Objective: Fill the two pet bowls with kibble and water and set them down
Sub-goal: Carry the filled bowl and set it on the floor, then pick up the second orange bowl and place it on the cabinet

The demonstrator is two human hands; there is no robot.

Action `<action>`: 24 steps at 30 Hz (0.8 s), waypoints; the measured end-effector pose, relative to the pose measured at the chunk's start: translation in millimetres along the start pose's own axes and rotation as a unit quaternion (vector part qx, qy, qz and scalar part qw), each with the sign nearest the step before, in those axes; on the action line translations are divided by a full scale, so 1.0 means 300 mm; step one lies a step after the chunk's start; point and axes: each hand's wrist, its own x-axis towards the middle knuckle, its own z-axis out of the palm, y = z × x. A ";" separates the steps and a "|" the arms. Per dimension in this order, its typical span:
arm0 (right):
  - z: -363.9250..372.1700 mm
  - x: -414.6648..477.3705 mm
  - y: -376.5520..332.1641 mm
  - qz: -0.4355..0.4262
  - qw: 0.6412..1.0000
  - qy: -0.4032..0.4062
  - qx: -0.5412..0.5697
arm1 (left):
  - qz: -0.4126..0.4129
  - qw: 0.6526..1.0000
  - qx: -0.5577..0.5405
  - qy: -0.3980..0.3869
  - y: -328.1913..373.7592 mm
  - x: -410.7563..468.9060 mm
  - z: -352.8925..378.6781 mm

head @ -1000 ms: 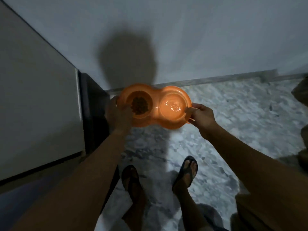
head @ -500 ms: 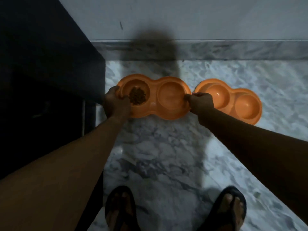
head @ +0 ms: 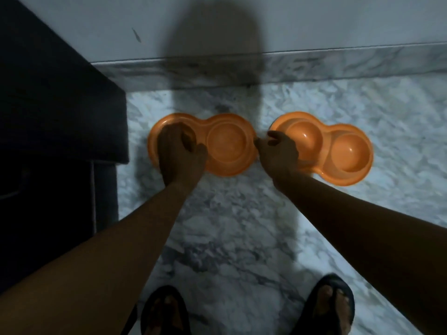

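Two orange double pet bowls lie side by side on the marble floor near the wall. The left double bowl rests flat; its right well looks glossy, and whether it holds water is unclear in the dim light. My left hand lies over its left well and hides the kibble; its grip on the rim is hidden. My right hand sits between the two bowls, thumb and fingers apart, fingertips at the left bowl's right rim. The right double bowl has no kibble in either well.
A dark cabinet stands close on the left, almost touching the left bowl. A marble skirting and a pale wall run behind the bowls. My feet in dark sandals stand on the floor below.
The kibble bowl came down from chest height to the floor beside the second bowl. My left hand slid from its left rim over the well; my right hand's pinch on the right rim has loosened.
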 end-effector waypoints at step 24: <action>-0.596 0.173 0.397 0.171 0.973 0.137 0.079 | 0.012 0.978 0.132 -0.160 0.448 -0.172 0.529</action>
